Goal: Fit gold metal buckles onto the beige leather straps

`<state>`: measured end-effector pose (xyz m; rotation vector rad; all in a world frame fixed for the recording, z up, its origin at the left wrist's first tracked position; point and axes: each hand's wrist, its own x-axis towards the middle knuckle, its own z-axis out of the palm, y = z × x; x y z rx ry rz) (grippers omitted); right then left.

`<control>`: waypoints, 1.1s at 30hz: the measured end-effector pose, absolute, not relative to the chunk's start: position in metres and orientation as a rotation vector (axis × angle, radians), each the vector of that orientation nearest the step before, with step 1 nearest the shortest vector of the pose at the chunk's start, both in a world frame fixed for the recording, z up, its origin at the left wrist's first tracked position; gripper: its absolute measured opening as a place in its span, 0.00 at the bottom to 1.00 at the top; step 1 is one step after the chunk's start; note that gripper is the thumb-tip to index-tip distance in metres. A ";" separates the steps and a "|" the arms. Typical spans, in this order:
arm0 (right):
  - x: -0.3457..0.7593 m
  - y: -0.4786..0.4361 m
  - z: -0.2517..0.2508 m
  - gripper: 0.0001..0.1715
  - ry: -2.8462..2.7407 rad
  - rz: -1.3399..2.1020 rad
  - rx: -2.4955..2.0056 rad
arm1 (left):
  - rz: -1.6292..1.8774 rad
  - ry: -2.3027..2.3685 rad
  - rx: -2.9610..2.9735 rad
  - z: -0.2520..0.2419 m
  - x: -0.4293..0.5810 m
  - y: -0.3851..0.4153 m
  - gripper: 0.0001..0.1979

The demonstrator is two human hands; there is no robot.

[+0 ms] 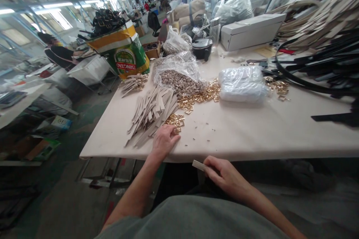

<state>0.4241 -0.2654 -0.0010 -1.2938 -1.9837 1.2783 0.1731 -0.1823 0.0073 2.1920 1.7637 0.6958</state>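
Note:
My left hand reaches to the table's front part, its thumb and fingers curled around a gold buckle at the near end of a small heap of gold buckles. Part of the grip is hidden by the fingers. Just left of this heap lies a fanned pile of beige strips. Below the table's front edge, near my lap, my right hand pinches a beige strip; one end sticks out to the left and the rest is hidden by the hand.
Behind the buckles, an open plastic bag spills small beige loops. A clear-wrapped white bundle sits centre right. Black straps cover the right side. A green and yellow sack stands back left. Tiny bits dot the tabletop.

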 end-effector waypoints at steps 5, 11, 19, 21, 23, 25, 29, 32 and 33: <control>0.425 -0.266 -0.003 0.13 -1.876 1.320 -1.284 | 0.583 1.722 2.368 0.002 0.176 -0.167 0.05; 0.429 -0.264 -0.002 0.13 -1.631 1.436 -1.266 | 0.526 1.709 2.475 0.002 0.181 -0.149 0.07; 0.433 -0.248 0.014 0.15 -1.442 1.486 -1.197 | 0.921 1.547 1.956 0.006 0.179 -0.132 0.08; 0.431 -0.242 0.019 0.15 -1.405 1.479 -1.199 | 1.010 1.444 1.647 0.013 0.184 -0.135 0.12; 0.427 -0.236 0.022 0.17 -1.328 1.486 -1.189 | 1.032 1.340 1.432 0.023 0.191 -0.142 0.16; 0.421 -0.229 0.022 0.19 -1.216 1.498 -1.165 | 1.047 1.272 1.347 0.034 0.199 -0.150 0.19; 0.403 -0.213 0.021 0.21 -0.989 1.517 -1.065 | 1.067 1.194 1.344 0.049 0.214 -0.170 0.20; 0.391 -0.205 0.022 0.21 -0.963 1.534 -1.018 | 1.058 1.171 1.417 0.051 0.222 -0.182 0.18; 0.389 -0.204 0.024 0.21 -0.973 1.531 -1.011 | 1.055 1.170 1.456 0.051 0.223 -0.185 0.17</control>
